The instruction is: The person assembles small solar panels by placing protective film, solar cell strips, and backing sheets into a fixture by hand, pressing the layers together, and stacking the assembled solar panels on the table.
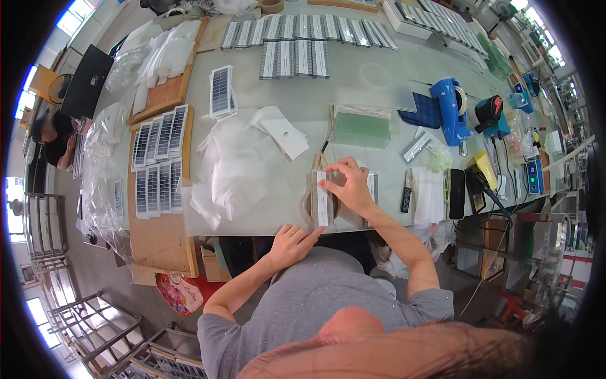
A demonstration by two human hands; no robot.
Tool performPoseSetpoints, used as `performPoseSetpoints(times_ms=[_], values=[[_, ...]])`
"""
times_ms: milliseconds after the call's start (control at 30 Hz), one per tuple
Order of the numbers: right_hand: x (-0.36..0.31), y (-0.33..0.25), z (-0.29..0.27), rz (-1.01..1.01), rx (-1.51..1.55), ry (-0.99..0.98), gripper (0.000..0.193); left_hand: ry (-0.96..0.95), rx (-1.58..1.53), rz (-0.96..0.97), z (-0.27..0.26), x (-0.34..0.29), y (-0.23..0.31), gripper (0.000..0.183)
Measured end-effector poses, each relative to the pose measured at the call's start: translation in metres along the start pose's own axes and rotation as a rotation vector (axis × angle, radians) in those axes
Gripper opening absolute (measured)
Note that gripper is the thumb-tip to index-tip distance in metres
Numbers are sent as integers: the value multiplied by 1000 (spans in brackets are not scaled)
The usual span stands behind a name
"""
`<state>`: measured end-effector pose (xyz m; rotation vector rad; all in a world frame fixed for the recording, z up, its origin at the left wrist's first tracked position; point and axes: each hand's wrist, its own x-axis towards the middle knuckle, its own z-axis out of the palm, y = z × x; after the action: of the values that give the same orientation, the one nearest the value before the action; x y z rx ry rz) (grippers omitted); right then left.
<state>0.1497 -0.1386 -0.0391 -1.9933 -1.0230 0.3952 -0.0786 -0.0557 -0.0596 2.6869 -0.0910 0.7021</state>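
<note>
Fingers (341, 167) of your right hand (355, 187) bend narrowly at the far end of the strip (322, 208), thumb tip on its face and index tip at its end; how firmly they pinch, you cannot tell from here. Your left hand (290, 245) is loosely curled with nothing visibly gripped, its index stretched to the strip's near end. That strip lies lengthwise before you, close to the front edge of the desk (255, 221), with a brown ring (336, 213) showing on both sides of it. If the strip does rest on the ring, uneven pressure from your two hands could make it rock or skew; a push toward you could tip it over the edge. Your right wrist is also close to a second strip (372, 189), so a careless sweep could knock that one askew. Loose white film (230, 167) to your left might snag on a sleeve and slide. As for containers, the brown tray (161, 245) at your left carries small dark panels (158, 187) in two rows, and the wooden tray (161, 101) beyond it holds white sheets (167, 54). At the far right, a white box (404, 25) has more strips by its top; what is inside, you cannot tell.
</note>
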Motion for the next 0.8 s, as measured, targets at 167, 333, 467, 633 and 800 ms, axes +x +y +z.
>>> performPoseSetpoints(times_ms=[167, 333, 467, 633, 800], values=[[-1, 1, 0, -40, -32, 19, 33, 15, -27, -4, 1, -1, -1, 46], [-1, -2, 0, -56, -63, 33, 32, 0, -35, -5, 5, -4, -3, 48], [-2, -1, 1, -91, -84, 64, 32, -3, -38, -2, 2, -2, -2, 50], [-4, -2, 2, -132, -124, 96, 32, -1, -57, -3, 2, -3, -1, 50], [-4, -1, 3, -145, -147, 103, 32, -8, -74, -11, 3, -4, -1, 50]])
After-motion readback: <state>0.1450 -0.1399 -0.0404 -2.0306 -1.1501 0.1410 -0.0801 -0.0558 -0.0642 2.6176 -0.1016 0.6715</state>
